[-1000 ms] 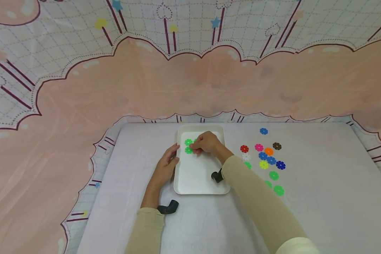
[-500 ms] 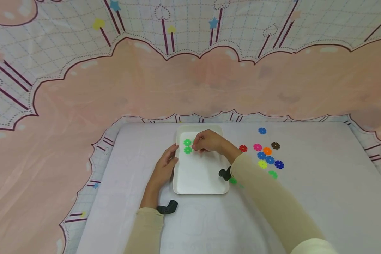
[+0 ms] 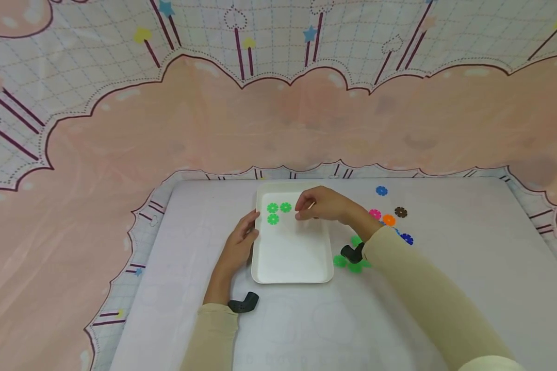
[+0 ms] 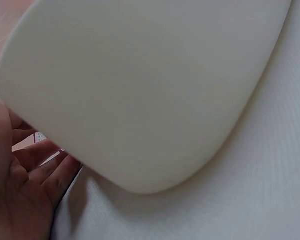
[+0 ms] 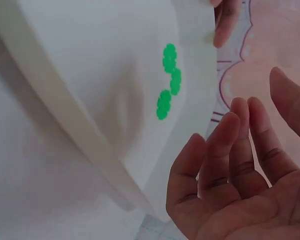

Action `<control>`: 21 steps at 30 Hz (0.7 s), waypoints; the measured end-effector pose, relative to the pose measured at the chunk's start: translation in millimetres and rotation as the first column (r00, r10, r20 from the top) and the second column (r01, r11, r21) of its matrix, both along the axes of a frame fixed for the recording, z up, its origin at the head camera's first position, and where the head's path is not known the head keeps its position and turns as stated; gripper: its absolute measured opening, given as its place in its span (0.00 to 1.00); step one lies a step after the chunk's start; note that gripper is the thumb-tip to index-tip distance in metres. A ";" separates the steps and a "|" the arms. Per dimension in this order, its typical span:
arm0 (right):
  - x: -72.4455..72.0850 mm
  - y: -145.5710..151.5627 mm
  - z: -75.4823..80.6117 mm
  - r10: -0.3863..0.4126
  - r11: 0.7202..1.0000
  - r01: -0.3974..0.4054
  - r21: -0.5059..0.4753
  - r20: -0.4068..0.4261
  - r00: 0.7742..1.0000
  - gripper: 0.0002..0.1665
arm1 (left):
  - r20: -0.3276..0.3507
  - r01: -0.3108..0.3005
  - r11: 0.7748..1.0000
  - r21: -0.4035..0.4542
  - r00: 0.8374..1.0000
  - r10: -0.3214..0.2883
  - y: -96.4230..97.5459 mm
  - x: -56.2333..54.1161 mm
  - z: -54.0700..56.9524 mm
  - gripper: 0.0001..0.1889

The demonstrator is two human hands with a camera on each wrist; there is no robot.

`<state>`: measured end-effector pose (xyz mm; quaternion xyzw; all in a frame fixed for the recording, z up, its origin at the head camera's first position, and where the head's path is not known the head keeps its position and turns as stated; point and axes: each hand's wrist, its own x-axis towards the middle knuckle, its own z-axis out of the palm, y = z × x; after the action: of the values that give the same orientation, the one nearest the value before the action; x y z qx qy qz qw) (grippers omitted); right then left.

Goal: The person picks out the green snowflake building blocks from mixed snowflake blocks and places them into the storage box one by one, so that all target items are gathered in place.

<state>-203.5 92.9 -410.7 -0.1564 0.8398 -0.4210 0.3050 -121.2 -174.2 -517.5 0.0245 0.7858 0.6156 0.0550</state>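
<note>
A white rectangular tray (image 3: 290, 257) lies on the table in front of me. In its upper left part are three green notched plastic discs (image 3: 285, 207), two side by side and one below; the right wrist view shows these green discs (image 5: 163, 104) too. My left hand (image 3: 240, 242) rests against the tray's left edge, its fingers along the outer side. My right hand (image 3: 322, 202) hovers over the tray's upper right, to the right of the discs. Its fingers (image 5: 218, 145) are loosely bent and apart from the thumb, with nothing between them.
Right of the tray lie more discs: several green ones (image 3: 340, 261) near the right wrist's black camera (image 3: 353, 253), then a blue (image 3: 381, 190), brown (image 3: 401, 212), orange (image 3: 389, 220), pink (image 3: 375, 214) and dark blue disc (image 3: 406, 239). My right arm covers some others.
My right hand has drawn away to the right from the green discs and let go there; the third disc is now uncovered in the tray. My left hand stays at the edge.
</note>
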 end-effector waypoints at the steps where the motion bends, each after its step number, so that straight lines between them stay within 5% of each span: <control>1: 0.8 3.3 1.4 0.003 1.000 -0.003 0.004 -0.001 1.000 0.16 | 0.001 0.000 1.000 0.004 1.000 0.000 -0.1 0.0 -0.1 0.25; 12: 4.3 41.7 -0.5 0.035 0.997 -0.032 0.067 -0.040 0.999 0.22 | 0.049 -0.005 1.000 -0.022 0.999 0.006 2.1 -2.8 1.2 0.26; 21: 11.2 71.7 -15.8 0.041 0.996 -0.040 0.083 -0.016 0.999 0.19 | -0.006 0.006 1.000 -0.003 1.000 -0.006 0.0 -2.0 -2.2 0.25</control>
<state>-192.3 164.6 -426.4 -0.1642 0.8559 -0.3781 0.3123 -123.2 -174.2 -519.7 0.0285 0.7867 0.6142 0.0547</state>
